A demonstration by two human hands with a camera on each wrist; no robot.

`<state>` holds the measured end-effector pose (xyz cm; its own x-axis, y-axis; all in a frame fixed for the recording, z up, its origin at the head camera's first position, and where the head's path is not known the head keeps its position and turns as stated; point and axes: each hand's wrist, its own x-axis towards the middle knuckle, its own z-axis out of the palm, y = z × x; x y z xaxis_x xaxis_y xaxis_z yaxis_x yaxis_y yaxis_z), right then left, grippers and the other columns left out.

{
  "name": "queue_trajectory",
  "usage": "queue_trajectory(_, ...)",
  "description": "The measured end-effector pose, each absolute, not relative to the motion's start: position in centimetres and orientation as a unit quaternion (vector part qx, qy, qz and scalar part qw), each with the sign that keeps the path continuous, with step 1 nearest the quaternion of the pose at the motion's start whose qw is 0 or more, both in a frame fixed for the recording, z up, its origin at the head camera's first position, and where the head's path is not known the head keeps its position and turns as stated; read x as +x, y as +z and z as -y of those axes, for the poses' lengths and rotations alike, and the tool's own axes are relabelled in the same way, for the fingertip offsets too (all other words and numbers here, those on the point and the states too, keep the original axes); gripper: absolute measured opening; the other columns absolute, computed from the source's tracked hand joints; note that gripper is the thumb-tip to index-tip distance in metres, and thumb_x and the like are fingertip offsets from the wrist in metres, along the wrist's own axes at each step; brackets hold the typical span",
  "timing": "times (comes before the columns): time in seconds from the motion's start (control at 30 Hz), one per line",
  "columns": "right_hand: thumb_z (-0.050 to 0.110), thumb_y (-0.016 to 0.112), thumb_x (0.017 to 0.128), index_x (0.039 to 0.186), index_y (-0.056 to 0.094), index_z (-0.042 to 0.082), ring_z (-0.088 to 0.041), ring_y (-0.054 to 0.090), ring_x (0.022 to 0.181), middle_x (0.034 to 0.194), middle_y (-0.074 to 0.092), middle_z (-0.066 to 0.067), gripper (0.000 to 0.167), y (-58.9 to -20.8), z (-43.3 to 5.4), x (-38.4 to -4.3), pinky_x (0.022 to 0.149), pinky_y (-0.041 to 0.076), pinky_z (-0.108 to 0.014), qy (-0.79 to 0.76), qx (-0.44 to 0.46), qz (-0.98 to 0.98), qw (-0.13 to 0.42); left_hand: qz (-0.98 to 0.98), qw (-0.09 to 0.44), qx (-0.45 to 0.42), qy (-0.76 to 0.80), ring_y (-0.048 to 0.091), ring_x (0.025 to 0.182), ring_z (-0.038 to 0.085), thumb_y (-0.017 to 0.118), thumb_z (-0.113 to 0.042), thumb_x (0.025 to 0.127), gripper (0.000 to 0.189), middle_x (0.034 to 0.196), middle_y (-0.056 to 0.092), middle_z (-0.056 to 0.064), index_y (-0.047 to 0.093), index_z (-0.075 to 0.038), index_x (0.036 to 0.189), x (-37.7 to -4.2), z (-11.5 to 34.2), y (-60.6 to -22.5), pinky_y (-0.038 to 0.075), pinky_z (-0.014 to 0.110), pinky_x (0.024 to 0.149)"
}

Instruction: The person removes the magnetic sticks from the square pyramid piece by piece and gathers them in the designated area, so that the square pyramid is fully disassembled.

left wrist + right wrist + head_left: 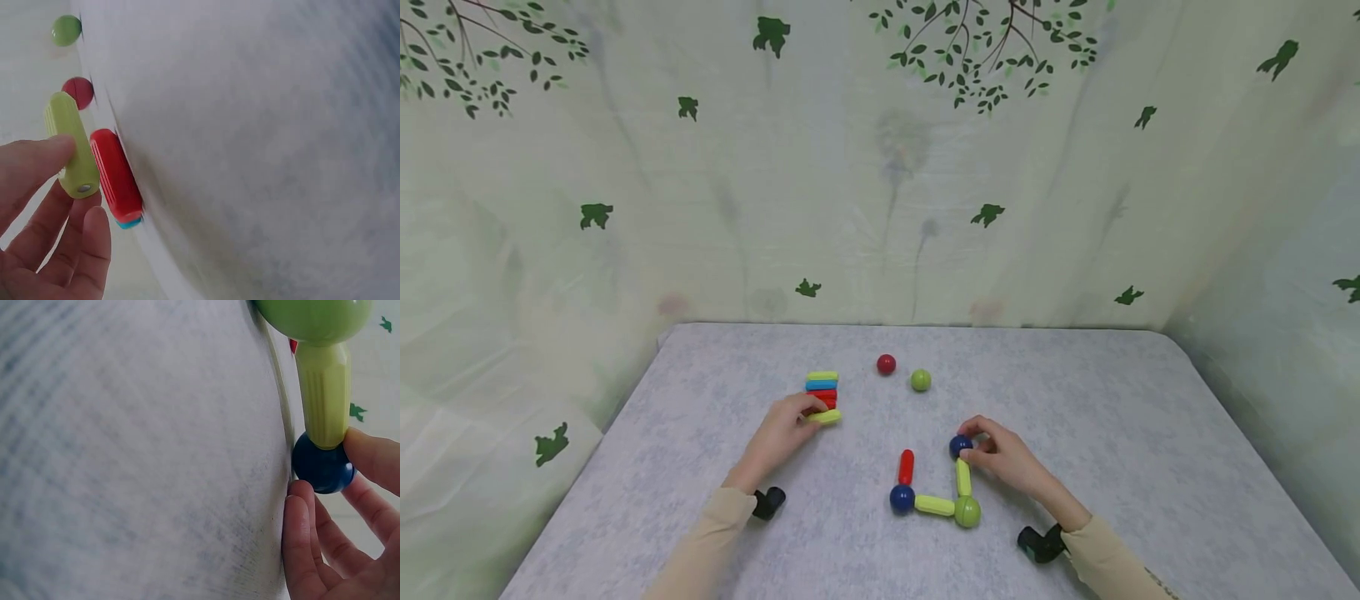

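Observation:
My left hand (781, 432) pinches a yellow-green magnetic rod (78, 156) between thumb and fingers, beside a row of rods. In that row, red rods (117, 178), a blue rod (822, 385) and another yellow-green rod (823, 376) lie side by side. With thumb and fingertips, my right hand (1006, 457) grips a dark blue ball (322, 465). A yellow-green rod (324, 394) joins that ball to a green ball (967, 512). From there a yellow-green rod (935, 505) runs left to a second blue ball (902, 499), which has a red rod (906, 467) attached.
A loose red ball (886, 364) and a loose green ball (921, 380) lie toward the back of the grey table (1075, 392). Behind the table hangs a leaf-patterned curtain (842, 167). Each wrist carries a black camera (1041, 543).

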<state>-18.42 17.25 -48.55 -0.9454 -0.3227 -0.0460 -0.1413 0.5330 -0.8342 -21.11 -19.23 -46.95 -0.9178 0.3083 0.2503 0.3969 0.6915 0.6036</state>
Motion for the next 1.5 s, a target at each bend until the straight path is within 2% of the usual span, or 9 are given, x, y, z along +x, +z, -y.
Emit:
queue_trajectory(0.2, 0.019, 0.068, 0.090, 0.111, 0.059, 0.010, -0.017, 0.054, 0.079, 0.109, 0.058, -0.005, 0.025, -48.6, -17.3, -18.4, 0.068, 0.046, -0.033, -0.468, -0.133, -0.868, 0.099, 0.932, 0.053, -0.178, -0.311, 0.057, 0.086, 0.022, 0.071, 0.005, 0.081, 0.018, 0.094, 0.058, 0.004, 0.067, -0.005, 0.095, -21.6, 19.5, -47.0, 0.049, 0.037, 0.076)
queue_trajectory(0.47, 0.018, 0.068, 0.090, 0.112, 0.059, 0.010, -0.018, 0.053, 0.079, 0.109, 0.058, -0.006, 0.025, -48.6, -17.3, -18.4, 0.068, 0.045, -0.033, -0.471, -0.135, -0.866, 0.097, 0.953, 0.069, -0.151, -0.254, 0.050, 0.090, 0.024, 0.072, -0.001, 0.082, 0.016, 0.094, 0.055, 0.004, 0.065, -0.008, 0.094, -22.0, 19.1, -47.0, 0.047, 0.039, 0.074)
queue_trajectory(0.57, 0.018, 0.068, 0.090, 0.112, 0.059, 0.010, -0.018, 0.053, 0.079, 0.109, 0.058, -0.006, 0.025, -48.6, -17.3, -18.4, 0.068, 0.045, -0.033, -0.469, -0.132, -0.868, 0.097, 0.941, 0.069, -0.171, -0.283, 0.051, 0.093, 0.025, 0.071, -0.003, 0.083, 0.016, 0.096, 0.053, 0.004, 0.064, -0.008, 0.096, -21.9, 18.7, -46.9, 0.047, 0.039, 0.077)
queue_trajectory(0.67, 0.019, 0.068, 0.090, 0.112, 0.059, 0.010, -0.017, 0.053, 0.079, 0.109, 0.058, -0.006, 0.025, -48.7, -17.3, -18.4, 0.067, 0.045, -0.033, -0.466, -0.131, -0.870, 0.096, 0.910, 0.032, -0.227, -0.345, 0.054, 0.093, 0.024, 0.070, -0.003, 0.086, 0.017, 0.100, 0.056, 0.006, 0.063, -0.005, 0.101, -21.7, 18.0, -46.7, 0.048, 0.038, 0.079)
queue_trajectory(0.87, 0.019, 0.067, 0.090, 0.112, 0.059, 0.010, -0.018, 0.053, 0.079, 0.110, 0.058, -0.006, 0.025, -48.6, -17.3, -18.4, 0.067, 0.045, -0.034, -0.466, -0.139, -0.869, 0.095, 0.851, -0.135, -0.299, -0.410, 0.056, 0.094, 0.018, 0.066, -0.014, 0.091, 0.025, 0.111, 0.061, 0.007, 0.061, -0.005, 0.115, -20.6, 15.1, -46.0, 0.049, 0.030, 0.081)
queue_trajectory(0.97, 0.018, 0.067, 0.091, 0.112, 0.058, 0.009, -0.018, 0.054, 0.079, 0.110, 0.058, -0.007, 0.025, -48.6, -17.3, -18.3, 0.068, 0.046, -0.034, -0.467, -0.142, -0.868, 0.095, 0.842, -0.177, -0.317, -0.400, 0.056, 0.094, 0.014, 0.065, -0.020, 0.092, 0.030, 0.114, 0.061, 0.003, 0.060, -0.007, 0.119, -20.1, 13.4, -46.2, 0.048, 0.029, 0.083)
queue_trajectory(1.07, 0.017, 0.067, 0.091, 0.112, 0.058, 0.009, -0.017, 0.055, 0.080, 0.110, 0.058, -0.007, 0.024, -48.5, -17.2, -18.4, 0.069, 0.046, -0.034, -0.468, -0.141, -0.867, 0.097, 0.839, -0.199, -0.328, -0.385, 0.056, 0.087, 0.011, 0.066, -0.022, 0.091, 0.034, 0.113, 0.060, 0.000, 0.059, -0.010, 0.123, -19.8, 11.9, -46.3, 0.048, 0.027, 0.078)
queue_trajectory(1.2, 0.017, 0.066, 0.091, 0.112, 0.059, 0.010, -0.017, 0.056, 0.080, 0.110, 0.058, -0.007, 0.023, -48.5, -17.2, -18.4, 0.070, 0.047, -0.034, -0.468, -0.139, -0.867, 0.098, 0.839, -0.220, -0.340, -0.365, 0.053, 0.077, 0.008, 0.068, -0.025, 0.090, 0.040, 0.103, 0.058, -0.002, 0.059, -0.012, 0.126, -19.6, 10.6, -46.7, 0.046, 0.023, 0.070)
queue_trajectory(1.5, 0.015, 0.065, 0.091, 0.112, 0.059, 0.009, -0.017, 0.056, 0.081, 0.110, 0.058, -0.007, 0.023, -48.4, -17.2, -18.3, 0.071, 0.047, -0.034, -0.464, -0.141, -0.869, 0.095, 0.846, -0.184, -0.343, -0.365, 0.050, 0.085, 0.012, 0.073, -0.019, 0.086, 0.036, 0.104, 0.049, -0.007, 0.062, -0.014, 0.120, -19.2, 9.6, -47.1, 0.045, 0.022, 0.074)
